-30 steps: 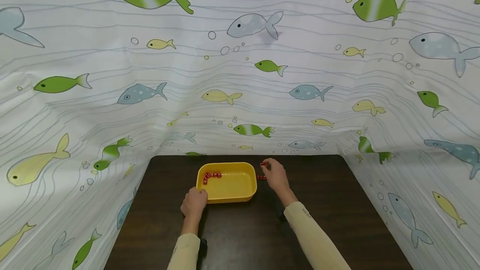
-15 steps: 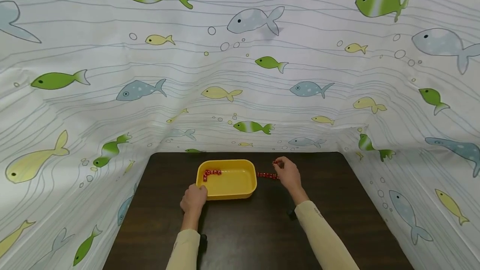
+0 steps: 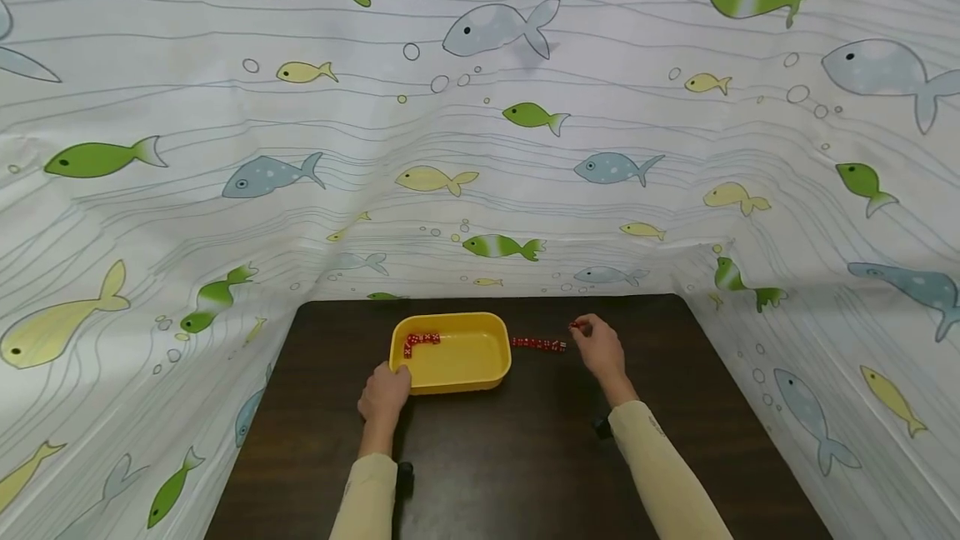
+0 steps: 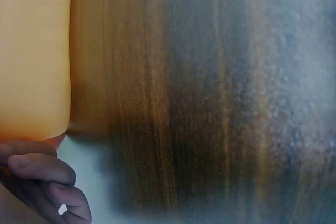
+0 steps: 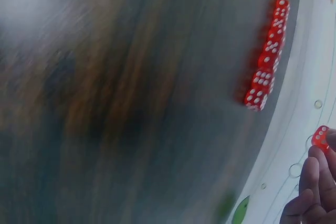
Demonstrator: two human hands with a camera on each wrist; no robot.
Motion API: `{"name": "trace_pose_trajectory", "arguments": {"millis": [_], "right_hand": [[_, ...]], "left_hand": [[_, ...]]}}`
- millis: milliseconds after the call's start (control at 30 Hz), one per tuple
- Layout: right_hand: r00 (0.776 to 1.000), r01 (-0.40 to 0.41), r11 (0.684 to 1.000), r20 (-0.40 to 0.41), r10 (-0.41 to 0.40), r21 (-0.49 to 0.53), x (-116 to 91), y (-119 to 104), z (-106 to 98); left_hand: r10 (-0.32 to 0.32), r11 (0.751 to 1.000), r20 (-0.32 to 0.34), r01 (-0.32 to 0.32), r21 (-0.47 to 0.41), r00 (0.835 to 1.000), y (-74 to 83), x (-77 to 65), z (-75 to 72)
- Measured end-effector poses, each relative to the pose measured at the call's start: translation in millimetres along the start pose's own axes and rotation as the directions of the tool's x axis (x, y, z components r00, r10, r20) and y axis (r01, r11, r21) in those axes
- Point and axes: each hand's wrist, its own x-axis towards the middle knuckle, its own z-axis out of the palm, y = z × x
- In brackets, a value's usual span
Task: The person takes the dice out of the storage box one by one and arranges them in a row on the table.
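My left hand [image 3: 384, 392] grips the near left corner of a yellow plastic tub [image 3: 465, 363]; in the left wrist view its curled fingers [image 4: 44, 167] lie against the tub's corner. Inside the tub, several red dice [image 3: 423, 339] form an L along the far left. My right hand [image 3: 602, 350] pinches a single red die [image 5: 320, 136] with white pips between thumb and fingers, held above the table. Just left of that hand, a row of several red dice [image 5: 268, 59] stretches from near the tub's right side, standing apart from the held die.
A dark wood-grain table [image 3: 480, 457] lies beneath everything. White cloth [image 3: 525, 182] printed with green, yellow and blue fish hangs behind the table and along both sides. A dark wrist device [image 3: 602, 426] shows beneath the right sleeve.
The right hand has moved rightward along the dice row, uncovering more of it, with a die still pinched. The left hand stays on the tub. The head view has tilted slightly down.
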Motion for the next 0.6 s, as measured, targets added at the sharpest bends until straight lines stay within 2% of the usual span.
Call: {"name": "trace_pose_trajectory", "arguments": {"millis": [167, 400, 600], "right_hand": [[0.999, -0.023, 0.999, 0.028, 0.024, -0.050, 0, 13, -4], [0.991, -0.062, 0.994, 0.115, 0.072, -0.089, -7, 25, 6], [0.990, -0.034, 0.996, 0.137, 0.046, -0.088, -2, 22, 8]], "left_hand": [[0.000, 1.000, 0.010, 0.000, -0.001, 1.000, 0.8, 1.5, 1.2], [-0.016, 1.000, 0.027, 0.016, 0.000, 1.000, 0.2, 0.0, 1.1], [-0.015, 1.000, 0.029, 0.015, -0.009, 0.999, -1.2, -2.0, 1.2]]}}
